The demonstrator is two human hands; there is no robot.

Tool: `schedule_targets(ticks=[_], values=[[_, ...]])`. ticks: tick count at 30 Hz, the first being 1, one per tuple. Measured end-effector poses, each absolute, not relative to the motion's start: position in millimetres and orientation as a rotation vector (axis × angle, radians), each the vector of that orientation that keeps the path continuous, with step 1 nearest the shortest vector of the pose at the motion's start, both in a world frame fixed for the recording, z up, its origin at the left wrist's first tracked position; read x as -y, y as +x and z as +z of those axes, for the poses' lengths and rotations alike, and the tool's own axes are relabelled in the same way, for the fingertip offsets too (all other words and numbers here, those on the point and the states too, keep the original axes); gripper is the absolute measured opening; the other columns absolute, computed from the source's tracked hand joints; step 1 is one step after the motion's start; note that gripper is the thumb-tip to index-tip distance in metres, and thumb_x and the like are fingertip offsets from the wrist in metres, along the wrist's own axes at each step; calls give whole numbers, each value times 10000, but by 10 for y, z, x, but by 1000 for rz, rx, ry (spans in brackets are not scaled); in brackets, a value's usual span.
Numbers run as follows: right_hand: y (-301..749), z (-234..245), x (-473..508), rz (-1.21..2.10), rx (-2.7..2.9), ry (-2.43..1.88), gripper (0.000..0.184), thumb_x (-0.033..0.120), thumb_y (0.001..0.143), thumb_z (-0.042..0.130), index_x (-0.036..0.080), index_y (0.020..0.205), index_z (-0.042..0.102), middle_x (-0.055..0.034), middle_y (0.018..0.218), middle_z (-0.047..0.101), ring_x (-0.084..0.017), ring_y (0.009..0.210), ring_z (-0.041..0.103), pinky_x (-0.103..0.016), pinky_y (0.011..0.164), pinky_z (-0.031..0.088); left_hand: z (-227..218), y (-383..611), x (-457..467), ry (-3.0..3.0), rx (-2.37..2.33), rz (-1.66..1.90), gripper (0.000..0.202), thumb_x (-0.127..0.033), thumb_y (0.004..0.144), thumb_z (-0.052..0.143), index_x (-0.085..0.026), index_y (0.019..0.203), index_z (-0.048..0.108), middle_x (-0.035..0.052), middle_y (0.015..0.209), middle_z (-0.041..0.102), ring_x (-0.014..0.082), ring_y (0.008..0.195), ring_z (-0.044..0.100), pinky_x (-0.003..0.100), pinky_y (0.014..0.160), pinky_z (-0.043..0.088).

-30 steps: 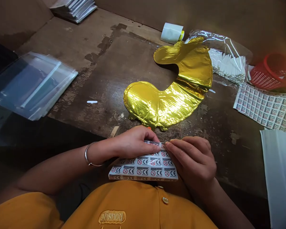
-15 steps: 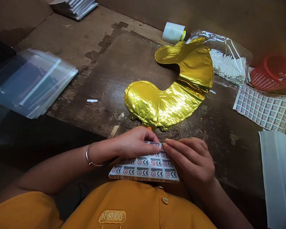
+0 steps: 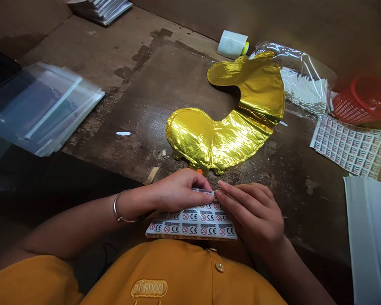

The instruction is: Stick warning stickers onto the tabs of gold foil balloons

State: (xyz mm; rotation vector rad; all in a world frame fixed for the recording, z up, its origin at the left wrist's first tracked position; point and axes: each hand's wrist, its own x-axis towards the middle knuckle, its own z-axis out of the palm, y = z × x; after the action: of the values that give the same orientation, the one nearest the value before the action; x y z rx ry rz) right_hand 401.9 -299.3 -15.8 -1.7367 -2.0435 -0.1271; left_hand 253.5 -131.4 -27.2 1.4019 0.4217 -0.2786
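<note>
A sheet of small warning stickers [image 3: 190,222] lies at the table's near edge, right in front of me. My left hand [image 3: 178,190] presses on its upper part with fingers curled and pinched at the top edge. My right hand [image 3: 252,214] meets it there, fingertips pinching at the same spot on the sheet. Just beyond my hands lies a flat, uninflated gold foil balloon [image 3: 228,123], curved like a hook.
A stack of clear plastic bags [image 3: 41,110] lies at the left. At the right are another sticker sheet [image 3: 349,146], a red basket [image 3: 365,99], a bag of white straws [image 3: 305,87] and white sheets [image 3: 371,233]. A white roll [image 3: 231,43] stands at the back.
My right fingertips have crept slightly left toward my left fingers on the sticker sheet. Otherwise nothing has visibly moved.
</note>
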Motion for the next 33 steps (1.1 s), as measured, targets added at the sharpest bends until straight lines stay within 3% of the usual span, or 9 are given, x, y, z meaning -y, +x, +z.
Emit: schedule_targets(ticks=[6,9,14,17,21,23,27,33], values=[[3995,-130,2975,-54,1914,-1644,275,106,816,649,231,1059,675,-66,1092,741,-199,856,660,-369,764,518,-254,2546,1307,1403,-448,-292,192,-324,791,623,-133,784,647,-22,666,586,78,576,475,185,518,355],[3997,-60,2932,219,1644,-1825,257,172,814,677,237,1063,672,-67,1061,738,-208,908,680,-349,786,552,-232,2543,1302,1453,-447,-295,222,-347,810,614,-129,807,655,-16,676,589,84,584,486,188,519,362],[3993,38,2887,724,1406,-1949,54,258,832,660,228,839,705,0,749,736,-149,651,683,-242,598,539,-216,2519,1322,1609,-376,-276,218,-343,841,594,-145,874,679,-7,713,626,104,625,532,201,548,382],[3954,34,2905,716,1341,-1990,111,250,851,635,221,762,694,12,694,722,-133,601,662,-228,575,514,-239,2507,1343,1747,-297,-167,199,-338,843,620,-165,902,699,-1,781,674,120,709,578,208,607,398],[3924,5,2958,712,1375,-2018,145,259,883,602,224,777,694,16,702,720,-125,610,661,-225,582,508,-262,2510,1364,1837,-286,-137,197,-319,877,582,-161,861,698,-7,730,664,114,667,569,211,586,380],[3936,9,2977,694,1422,-2015,90,273,872,623,229,890,699,0,800,739,-142,696,683,-239,637,530,-260,2515,1366,1862,-285,-152,197,-315,878,579,-159,842,693,-12,696,646,112,643,555,213,570,369],[3994,65,2968,553,1493,-1983,327,337,815,701,218,1116,654,-64,1014,722,-199,882,682,-310,758,556,-244,2516,1369,1918,-264,-109,146,-276,861,604,-161,831,690,-18,700,644,107,647,553,213,579,362],[4009,131,2916,550,1563,-1938,94,235,868,623,233,917,703,-47,863,704,-178,790,668,-302,682,551,-214,2515,1395,1923,-261,-80,134,-272,860,628,-161,845,701,-12,728,671,104,672,575,209,594,365]])
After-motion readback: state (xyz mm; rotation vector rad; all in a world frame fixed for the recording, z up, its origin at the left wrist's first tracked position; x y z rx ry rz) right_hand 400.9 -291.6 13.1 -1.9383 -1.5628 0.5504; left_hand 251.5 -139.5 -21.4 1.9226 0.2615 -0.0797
